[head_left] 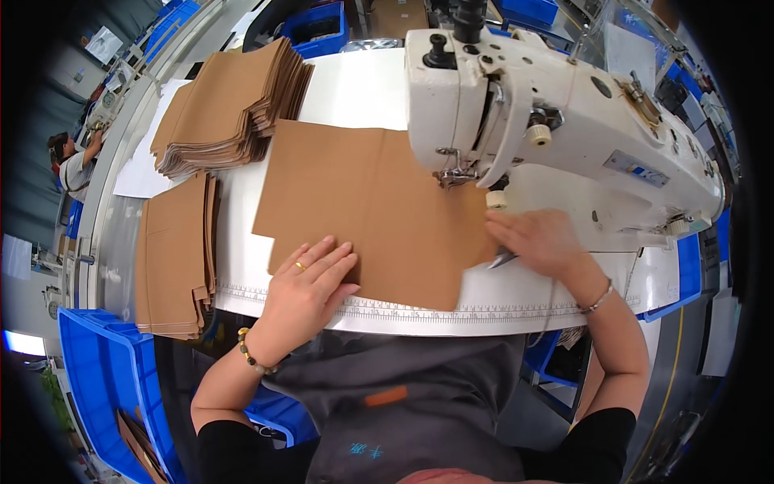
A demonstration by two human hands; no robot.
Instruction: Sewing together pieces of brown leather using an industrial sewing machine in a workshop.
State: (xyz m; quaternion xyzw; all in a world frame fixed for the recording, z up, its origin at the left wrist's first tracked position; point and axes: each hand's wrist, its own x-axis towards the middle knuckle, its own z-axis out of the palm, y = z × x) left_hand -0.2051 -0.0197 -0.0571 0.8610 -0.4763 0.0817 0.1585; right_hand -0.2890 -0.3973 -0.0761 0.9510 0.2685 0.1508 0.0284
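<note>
A brown panel [371, 202] with notched corners lies flat on the white sewing table, its far right part under the needle end of a white sewing machine [516, 113]. My left hand [310, 282] is open, fingers laid flat on the panel's near left part. At the panel's right edge, below the machine head, is my right hand [536, 240], slightly blurred. Its fingers are closed around a small pointed metal tool [501, 259], whose tip sticks out toward the panel. Most of that tool is hidden in the palm, so its exact kind does not show.
A tall stack of brown panels [218, 97] stands at the far left, with a smaller stack [173, 254] nearer. A printed ruler [403, 312] runs along the table's front edge. Blue bins stand at lower left [113, 379] and behind the table [318, 32]. Another person [76, 165] sits far left.
</note>
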